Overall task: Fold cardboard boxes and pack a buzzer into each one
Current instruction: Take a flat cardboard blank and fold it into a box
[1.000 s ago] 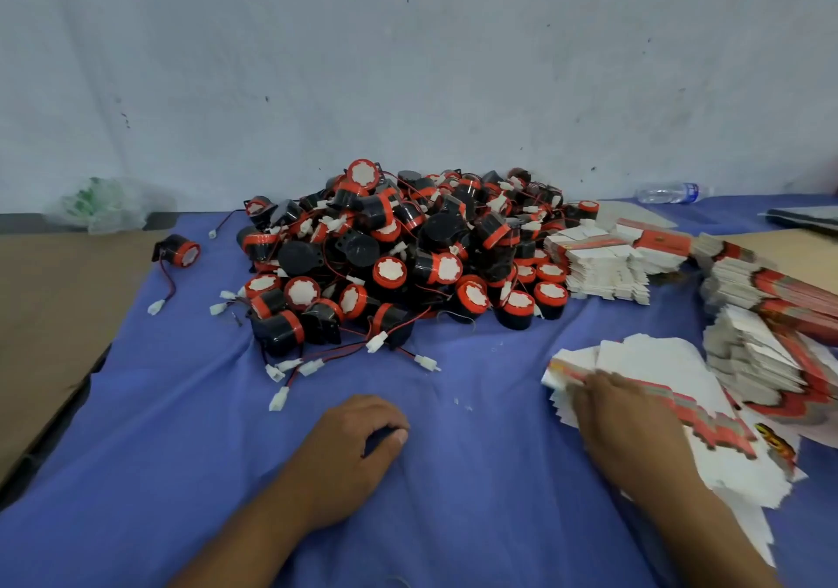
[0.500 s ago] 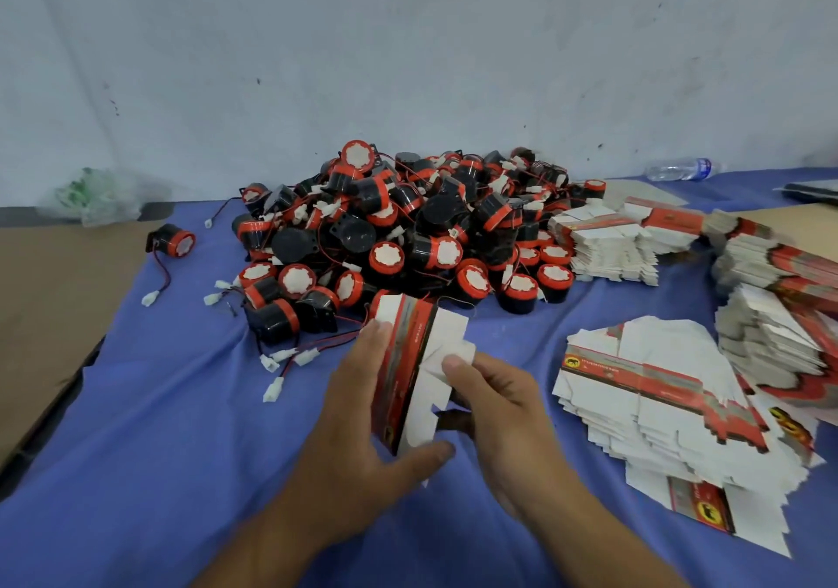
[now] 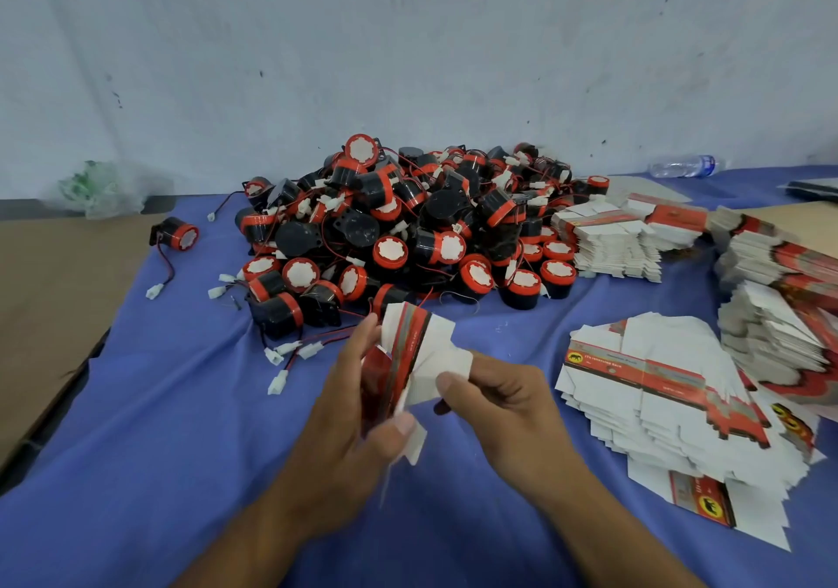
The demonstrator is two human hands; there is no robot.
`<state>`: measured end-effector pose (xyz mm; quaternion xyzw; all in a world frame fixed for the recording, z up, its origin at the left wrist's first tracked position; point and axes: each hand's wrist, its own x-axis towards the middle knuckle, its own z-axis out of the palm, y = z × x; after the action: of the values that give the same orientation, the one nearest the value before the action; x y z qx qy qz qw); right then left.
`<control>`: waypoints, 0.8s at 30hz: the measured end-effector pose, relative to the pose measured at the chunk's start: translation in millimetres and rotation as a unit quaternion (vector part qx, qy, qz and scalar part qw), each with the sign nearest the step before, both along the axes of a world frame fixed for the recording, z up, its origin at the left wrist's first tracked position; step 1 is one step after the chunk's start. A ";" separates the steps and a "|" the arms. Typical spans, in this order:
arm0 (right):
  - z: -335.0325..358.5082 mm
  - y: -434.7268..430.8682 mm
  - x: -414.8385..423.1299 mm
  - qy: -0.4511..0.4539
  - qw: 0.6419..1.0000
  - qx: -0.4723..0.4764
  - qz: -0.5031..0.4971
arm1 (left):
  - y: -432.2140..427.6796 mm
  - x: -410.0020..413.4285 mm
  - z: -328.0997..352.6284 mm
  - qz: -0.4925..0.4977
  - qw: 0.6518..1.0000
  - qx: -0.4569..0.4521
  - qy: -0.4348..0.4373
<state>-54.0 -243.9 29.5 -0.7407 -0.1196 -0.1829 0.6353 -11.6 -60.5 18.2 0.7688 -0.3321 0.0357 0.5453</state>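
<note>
Both hands have come together since a second ago, when the left lay on the cloth and the right pressed on the fanned stack; now they hold one cardboard box [image 3: 424, 347] between them. It is lifted just above the blue cloth [image 3: 158, 429], in front of the pile of buzzers [image 3: 408, 225], still mostly flat, with its red band on edge and its white flaps spread to the right. The left hand [image 3: 349, 415] grips it, thumb curled on the lower edge and fingers over the top. The right hand [image 3: 508, 401] pinches a white flap under its thumb, the other fingers curled beneath.

To the right lies the fanned stack of flat boxes [image 3: 657, 388], with more stacks [image 3: 607, 238] behind it. A single buzzer [image 3: 179, 234] sits apart at the left edge of the cloth. A water bottle [image 3: 684, 166] and a plastic bag [image 3: 97, 188] lie by the wall.
</note>
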 end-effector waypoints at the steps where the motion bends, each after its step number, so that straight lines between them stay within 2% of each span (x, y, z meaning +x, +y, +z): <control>1: 0.7 -0.6 -0.2 0.004 1.000 -0.008 -0.001 | 0.9 0.6 0.6 -0.007 1.000 -0.021 0.008; 4: 0.8 5.2 -1.9 0.016 0.999 -0.022 0.022 | -0.1 -0.3 4.4 -0.016 1.000 -0.023 0.006; 8: -3.9 15.7 -6.0 0.027 0.993 -0.111 0.030 | -1.4 -4.7 2.2 -0.059 0.997 0.049 -0.022; 13: -6.6 17.5 -7.7 -0.014 0.982 -0.181 0.046 | 2.0 -6.6 1.9 -0.117 0.991 0.056 -0.026; 16: -9.4 10.6 -5.5 -0.018 0.965 -0.255 0.050 | -3.1 -6.4 1.9 -0.067 0.996 0.044 -0.032; 18: -9.4 5.1 -4.9 0.000 0.963 -0.267 0.046 | -4.0 -4.7 -0.4 -0.042 0.997 0.040 -0.042; 21: -7.1 -0.3 -3.1 -0.048 0.956 -0.288 0.020 | -1.7 0.3 -3.0 -0.038 0.998 0.042 -0.019; 24: -4.5 -1.3 -1.8 -0.046 0.948 -0.314 -0.005 | -2.8 -0.2 -5.5 -0.053 0.998 0.022 0.004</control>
<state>-55.9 -245.2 25.0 -0.8938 -0.1967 -0.1731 0.3639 -11.8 -63.3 12.7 0.7623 -0.3708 -0.0031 0.5304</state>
